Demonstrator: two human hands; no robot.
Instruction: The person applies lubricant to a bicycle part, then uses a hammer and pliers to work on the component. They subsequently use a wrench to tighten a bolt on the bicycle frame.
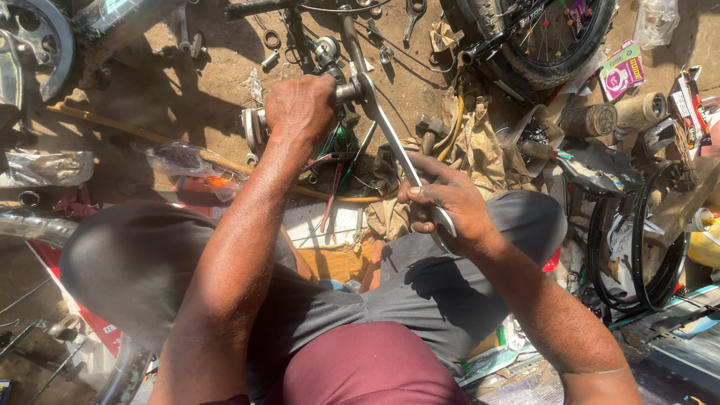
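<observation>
Under the clenched left hand sat a stiff, heavy-looking metal axle; the right hand gripped the wrench handle's far end — probably the best leverage.
</observation>
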